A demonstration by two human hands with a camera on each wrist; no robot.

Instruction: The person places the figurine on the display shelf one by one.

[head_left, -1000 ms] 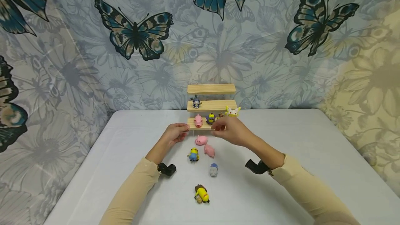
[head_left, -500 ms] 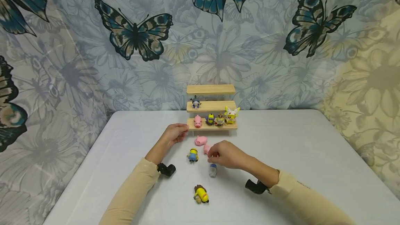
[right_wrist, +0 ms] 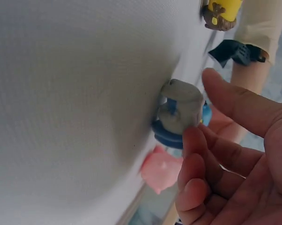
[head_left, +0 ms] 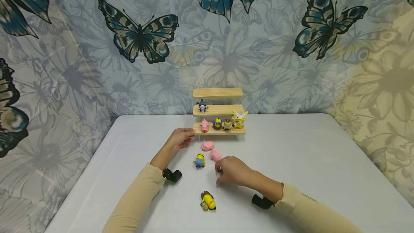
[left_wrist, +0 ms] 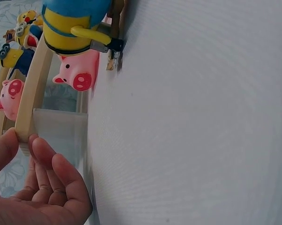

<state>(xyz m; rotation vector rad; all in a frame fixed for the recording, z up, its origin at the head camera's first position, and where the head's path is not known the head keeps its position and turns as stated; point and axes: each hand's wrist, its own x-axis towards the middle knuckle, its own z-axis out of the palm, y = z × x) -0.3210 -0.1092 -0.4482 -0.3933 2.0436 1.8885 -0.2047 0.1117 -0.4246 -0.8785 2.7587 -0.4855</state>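
My left hand (head_left: 181,138) pinches the left end of the lowest board of a three-tier wooden display shelf (head_left: 218,110); thumb and fingertips meet its corner (left_wrist: 25,126) in the left wrist view. Over a small grey and blue figurine (right_wrist: 181,108), lying on the table, is my right hand (head_left: 234,171). Its fingers touch or nearly touch the figurine, while the thumb stands apart from it. In the head view the hand mostly hides this figurine. Just beyond lies a pink pig figurine (head_left: 215,155), with a second pink pig (head_left: 208,146) nearer the shelf.
A blue and yellow minion figurine (head_left: 199,160) lies left of the pigs. Closer to me is a yellow and brown minion (head_left: 208,201). The lowest board bears a pig (head_left: 204,126) and several other figurines; a dark figurine (head_left: 202,106) stands on the middle board.
My right hand has left the lowest board, where figurines stand at its right part, and moved down toward me to the grey and blue figurine. My left hand stays at the shelf.
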